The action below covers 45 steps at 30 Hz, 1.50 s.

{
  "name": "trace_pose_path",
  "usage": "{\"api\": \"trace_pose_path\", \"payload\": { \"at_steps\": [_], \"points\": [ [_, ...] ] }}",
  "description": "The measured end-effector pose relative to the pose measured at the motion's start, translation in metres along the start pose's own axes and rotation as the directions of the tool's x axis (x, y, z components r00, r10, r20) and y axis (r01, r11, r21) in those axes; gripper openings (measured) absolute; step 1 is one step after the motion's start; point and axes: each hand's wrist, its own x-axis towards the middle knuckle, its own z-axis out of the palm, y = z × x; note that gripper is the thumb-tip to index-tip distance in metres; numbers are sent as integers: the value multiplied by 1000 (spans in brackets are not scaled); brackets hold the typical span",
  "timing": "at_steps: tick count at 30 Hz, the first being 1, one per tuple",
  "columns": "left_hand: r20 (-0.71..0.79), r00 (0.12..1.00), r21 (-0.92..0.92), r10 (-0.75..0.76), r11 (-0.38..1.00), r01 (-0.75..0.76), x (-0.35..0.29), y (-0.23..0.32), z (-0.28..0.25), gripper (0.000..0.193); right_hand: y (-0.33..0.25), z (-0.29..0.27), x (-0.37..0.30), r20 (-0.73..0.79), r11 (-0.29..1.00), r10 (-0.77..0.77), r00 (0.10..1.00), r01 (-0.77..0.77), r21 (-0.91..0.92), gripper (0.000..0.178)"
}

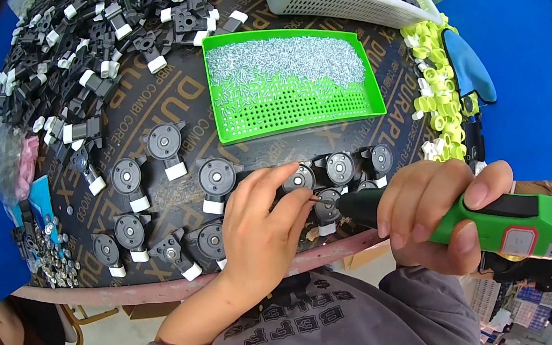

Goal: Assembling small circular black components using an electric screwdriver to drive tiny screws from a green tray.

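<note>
My right hand (428,204) is wrapped round a green and black electric screwdriver (544,219), which lies nearly level with its bit pointing left. The bit's tip meets the fingertips of my left hand (255,225), above the black round-headed parts. My left thumb and fingers are drawn together there; whatever they pinch is too small to name. One left fingertip reaches a black round part (301,179) with a silver centre. Below the bit lies another black round part (328,212). Several similar parts with white ends, such as this black caster-like part (217,176), stand left of my hand.
A green perforated tray (269,122) of small silver screws (295,57) sits beyond my hands. Black parts with white ends (93,78) are heaped far left. A white basket (337,5) holds more black parts. Yellow-green rings (446,102) line the right edge; small metal pieces (56,263) lie left.
</note>
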Motion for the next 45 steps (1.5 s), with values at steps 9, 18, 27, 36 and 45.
{"api": "trace_pose_path", "payload": {
  "at_steps": [9,18,27,36,45],
  "points": [
    [4,1000,15,-6,1000,6,-1,-1,1,37,2,1,-4,70,999,6,998,-10,53,36],
    [114,992,122,-63,991,49,-1,-2,6,49,20,10,-8,-50,991,134,990,-134,9,21],
    [144,987,66,-67,996,58,-1,-3,9,46,26,3,-2,117,973,211,970,-198,-117,23],
    [137,989,103,-52,994,38,-2,3,1,51,10,-2,7,-14,994,112,994,-112,10,35],
    [46,994,422,-99,904,71,8,-29,-55,37,68,-40,51,-350,976,-104,931,28,-214,23]
  ]
}}
